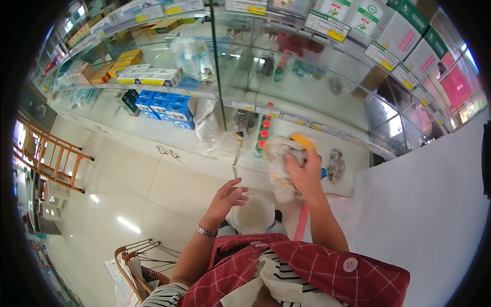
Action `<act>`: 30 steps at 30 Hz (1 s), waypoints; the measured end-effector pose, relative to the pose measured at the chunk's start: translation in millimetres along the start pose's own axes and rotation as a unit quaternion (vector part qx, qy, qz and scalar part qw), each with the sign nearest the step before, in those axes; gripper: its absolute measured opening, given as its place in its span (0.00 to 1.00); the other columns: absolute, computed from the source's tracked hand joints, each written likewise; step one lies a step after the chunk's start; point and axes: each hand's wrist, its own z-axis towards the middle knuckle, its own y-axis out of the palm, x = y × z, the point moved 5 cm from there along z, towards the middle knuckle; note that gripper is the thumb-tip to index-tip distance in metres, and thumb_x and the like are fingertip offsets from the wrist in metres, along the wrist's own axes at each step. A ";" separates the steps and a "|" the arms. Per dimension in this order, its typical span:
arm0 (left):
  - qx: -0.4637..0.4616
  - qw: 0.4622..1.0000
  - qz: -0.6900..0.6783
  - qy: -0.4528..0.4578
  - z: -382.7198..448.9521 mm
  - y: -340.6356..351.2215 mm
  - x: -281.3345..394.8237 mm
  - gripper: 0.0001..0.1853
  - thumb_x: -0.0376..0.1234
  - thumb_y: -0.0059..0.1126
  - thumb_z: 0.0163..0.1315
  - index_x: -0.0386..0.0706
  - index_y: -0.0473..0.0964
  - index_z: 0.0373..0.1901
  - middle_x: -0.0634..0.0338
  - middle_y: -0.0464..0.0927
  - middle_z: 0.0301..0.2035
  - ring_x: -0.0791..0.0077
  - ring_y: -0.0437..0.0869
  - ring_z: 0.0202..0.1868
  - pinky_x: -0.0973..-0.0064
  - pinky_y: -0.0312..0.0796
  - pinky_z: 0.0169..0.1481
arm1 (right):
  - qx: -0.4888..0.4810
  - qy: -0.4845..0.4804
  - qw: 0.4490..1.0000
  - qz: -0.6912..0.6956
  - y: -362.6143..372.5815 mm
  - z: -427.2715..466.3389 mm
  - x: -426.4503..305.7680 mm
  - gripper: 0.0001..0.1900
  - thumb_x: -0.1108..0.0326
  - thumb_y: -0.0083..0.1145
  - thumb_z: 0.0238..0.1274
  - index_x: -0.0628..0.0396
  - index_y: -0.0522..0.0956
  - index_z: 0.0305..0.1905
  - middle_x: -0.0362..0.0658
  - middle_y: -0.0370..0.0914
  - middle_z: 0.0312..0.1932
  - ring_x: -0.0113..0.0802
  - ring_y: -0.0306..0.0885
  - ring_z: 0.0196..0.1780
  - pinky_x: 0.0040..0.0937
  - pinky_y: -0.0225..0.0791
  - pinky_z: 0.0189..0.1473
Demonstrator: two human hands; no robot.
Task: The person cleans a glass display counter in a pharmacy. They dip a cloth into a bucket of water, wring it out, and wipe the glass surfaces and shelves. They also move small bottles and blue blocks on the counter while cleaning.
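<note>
A damp-looking white cloth with yellow patches (279, 153) is bunched in my right hand (305, 170), over the front of the cabinet's white bottom shelf (215, 153). My left hand (228, 199) is raised with fingers apart and holds nothing. It hovers by the rim of a white bucket (253, 215) of cloudy water, between my feet. Left of the cloth, small bottles with red caps (264, 134) stand in a row on the shelf. A crumpled grey rag or wrapper (336, 167) lies to its right. Blue items show partly behind my right hand.
Glass shelves (307, 73) with price tags rise in front of me. Blue boxes (165, 107) and a plastic bag (207, 119) sit on the left of the bottom shelf. An orange ladder (53, 153) stands at far left, a wicker chair (147, 272) behind my left arm, a white wall (414, 215) at right.
</note>
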 end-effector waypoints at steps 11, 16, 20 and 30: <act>0.175 0.980 0.070 -0.063 -54.2 -90.2 -38.8 0.20 0.37 0.51 0.65 0.32 0.70 0.52 0.48 0.80 0.39 0.68 0.84 0.36 0.74 0.77 0.41 | -0.014 -0.281 0.905 -0.319 160.7 92.4 1.2 0.12 0.62 0.59 0.49 0.57 0.74 0.36 0.49 0.73 0.35 0.45 0.74 0.42 0.42 0.70 0.38; 0.237 0.963 0.048 -0.118 -94.7 -121.6 -65.0 0.17 0.34 0.51 0.64 0.32 0.72 0.49 0.51 0.81 0.35 0.70 0.83 0.32 0.77 0.77 0.36 | 0.034 -0.281 0.900 -0.333 141.0 90.9 17.1 0.13 0.64 0.61 0.47 0.56 0.75 0.38 0.46 0.74 0.36 0.43 0.74 0.40 0.42 0.70 0.37; 0.240 0.959 0.080 -0.124 -90.4 -133.7 -69.0 0.16 0.33 0.51 0.63 0.30 0.72 0.49 0.51 0.81 0.34 0.72 0.83 0.31 0.79 0.77 0.34 | 0.054 -0.251 0.899 -0.354 99.0 80.3 25.8 0.13 0.63 0.61 0.46 0.56 0.75 0.37 0.45 0.74 0.35 0.42 0.75 0.41 0.41 0.70 0.38; 0.128 0.962 0.237 -0.050 -16.1 -88.8 -32.6 0.17 0.31 0.53 0.61 0.28 0.72 0.49 0.54 0.80 0.31 0.75 0.81 0.30 0.81 0.73 0.32 | 0.121 -0.156 0.899 -0.391 -63.1 52.2 52.7 0.16 0.63 0.62 0.43 0.58 0.77 0.39 0.49 0.76 0.39 0.49 0.76 0.42 0.44 0.71 0.44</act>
